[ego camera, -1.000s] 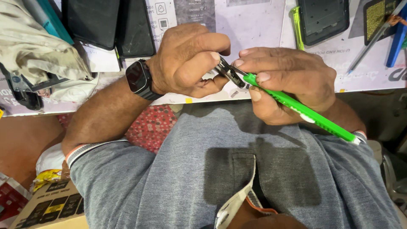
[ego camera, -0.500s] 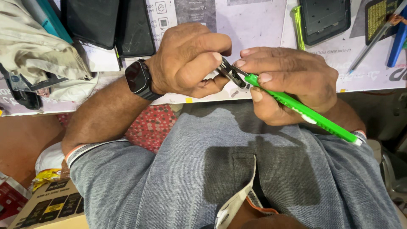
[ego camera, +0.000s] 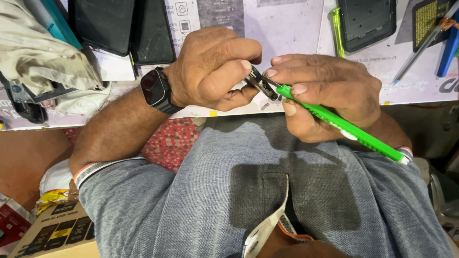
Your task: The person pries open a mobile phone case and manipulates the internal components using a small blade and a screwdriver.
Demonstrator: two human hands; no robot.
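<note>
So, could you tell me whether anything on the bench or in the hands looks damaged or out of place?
One thing: the dark phone at the top left has fine cracks across its glass. Otherwise nothing stands out; the left hand pinches a small dark part against the tip of the green tool held by the right hand.

Small dark part (ego camera: 260,83) half hidden between fingers (ego camera: 224,79)

Bright, even light from above. A soft dark shadow lies on the grey knitted shirt (ego camera: 296,191). Focus is sharp, edges slightly stretched.
</note>
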